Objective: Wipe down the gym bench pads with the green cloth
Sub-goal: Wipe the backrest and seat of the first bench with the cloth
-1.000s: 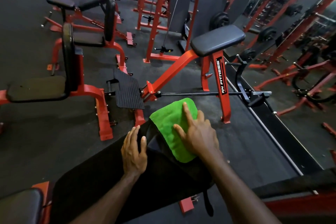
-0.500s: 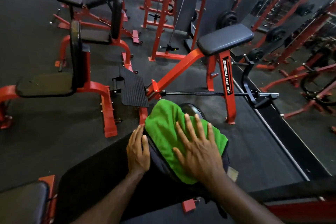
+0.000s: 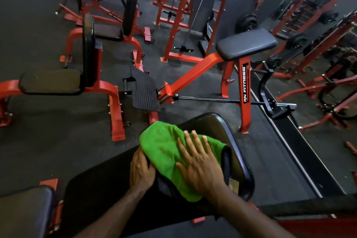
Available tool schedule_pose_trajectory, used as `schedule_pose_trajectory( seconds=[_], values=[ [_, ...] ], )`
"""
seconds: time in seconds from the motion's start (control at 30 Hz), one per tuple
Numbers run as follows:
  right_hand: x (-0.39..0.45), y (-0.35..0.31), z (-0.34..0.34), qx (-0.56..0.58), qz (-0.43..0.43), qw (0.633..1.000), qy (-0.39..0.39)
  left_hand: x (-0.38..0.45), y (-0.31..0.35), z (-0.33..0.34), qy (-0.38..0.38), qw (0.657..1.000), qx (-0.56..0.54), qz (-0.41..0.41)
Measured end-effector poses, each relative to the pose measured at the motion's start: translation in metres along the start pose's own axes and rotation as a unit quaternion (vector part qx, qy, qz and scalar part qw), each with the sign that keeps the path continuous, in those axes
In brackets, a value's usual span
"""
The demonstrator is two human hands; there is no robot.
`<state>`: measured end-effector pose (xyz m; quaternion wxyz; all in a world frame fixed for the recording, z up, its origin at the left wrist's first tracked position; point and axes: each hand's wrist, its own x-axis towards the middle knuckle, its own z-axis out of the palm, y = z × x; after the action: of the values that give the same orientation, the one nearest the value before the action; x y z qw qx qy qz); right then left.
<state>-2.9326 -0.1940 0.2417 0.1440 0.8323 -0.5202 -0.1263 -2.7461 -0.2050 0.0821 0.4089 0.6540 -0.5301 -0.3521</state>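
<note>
On the bench pad [image 3: 222, 131], right hand [image 3: 201, 166] presses green cloth [image 3: 164, 150], fingers [image 3: 195, 139] spread.

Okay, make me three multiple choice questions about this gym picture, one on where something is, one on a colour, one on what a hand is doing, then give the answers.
1. Where is the cloth?
A. on the floor
B. on the black pad nearest the person
C. on the footplate

2. What colour are the machine frames?
A. red
B. blue
C. yellow

3. How is the right hand?
A. a fist in the air
B. gripping a bar
C. flat, fingers spread on the cloth

Answers: 1 B, it drapes over that pad; 2 A, every frame is red; 3 C, the palm presses the cloth while the left hand rests beside it.
</note>
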Motion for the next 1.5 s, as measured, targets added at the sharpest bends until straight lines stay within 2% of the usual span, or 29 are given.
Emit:
schedule_pose_trajectory(
  seconds=[0.17, 0.33, 0.4, 0.53, 0.6, 0.73, 0.83, 1.0, 1.1, 1.2, 1.27, 1.37, 1.4, 1.5],
  values=[
    [0.066, -0.008, -0.002, 0.003, 0.103, 0.995, 0.011, -0.002, -0.005, -0.022, -0.003, 1.0, -0.009, -0.008],
    [-0.001, -0.036, 0.008, 0.004, 0.025, 1.0, -0.002, 0.004, -0.023, -0.032, -0.032, 0.999, -0.007, -0.032],
    [-0.006, -0.029, 0.007, -0.01, 0.025, 1.0, 0.001, 0.003, -0.025, -0.03, -0.041, 0.998, -0.006, -0.042],
    [0.04, -0.009, -0.002, -0.033, 0.12, 0.992, 0.024, 0.006, -0.023, -0.035, -0.065, 0.997, -0.03, -0.033],
    [0.042, -0.018, -0.001, -0.032, 0.14, 0.989, 0.02, 0.01, -0.027, -0.044, -0.091, 0.995, -0.026, -0.025],
    [-0.014, -0.05, 0.013, -0.02, 0.05, 0.999, -0.004, 0.016, -0.029, -0.054, -0.129, 0.991, -0.031, -0.023],
    [-0.013, -0.039, 0.01, -0.036, 0.011, 0.999, -0.006, 0.018, -0.024, -0.051, -0.128, 0.991, -0.012, -0.034],
    [0.031, -0.045, 0.006, -0.027, 0.118, 0.993, -0.008, 0.023, -0.009, -0.052, -0.128, 0.99, -0.003, -0.059],
    [-0.011, -0.067, 0.016, -0.023, 0.067, 0.997, -0.018, 0.021, -0.012, -0.055, -0.13, 0.99, 0.013, -0.059],
    [-0.048, -0.062, 0.012, -0.021, 0.004, 0.999, -0.027, 0.009, -0.023, -0.053, -0.119, 0.99, 0.029, -0.062],
    [-0.037, -0.046, 0.004, -0.033, 0.04, 0.999, -0.012, -0.004, -0.028, -0.049, -0.11, 0.991, 0.036, -0.073],
    [-0.011, -0.04, -0.002, -0.021, 0.154, 0.988, 0.009, -0.017, -0.034, -0.044, -0.095, 0.992, 0.031, -0.083],
    [-0.012, -0.045, -0.001, -0.017, 0.166, 0.986, 0.006, -0.02, -0.034, -0.044, -0.095, 0.991, 0.028, -0.085],
    [-0.047, -0.06, 0.008, -0.023, 0.081, 0.996, -0.024, -0.021, -0.036, -0.042, -0.093, 0.992, 0.024, -0.083]
  ],
)
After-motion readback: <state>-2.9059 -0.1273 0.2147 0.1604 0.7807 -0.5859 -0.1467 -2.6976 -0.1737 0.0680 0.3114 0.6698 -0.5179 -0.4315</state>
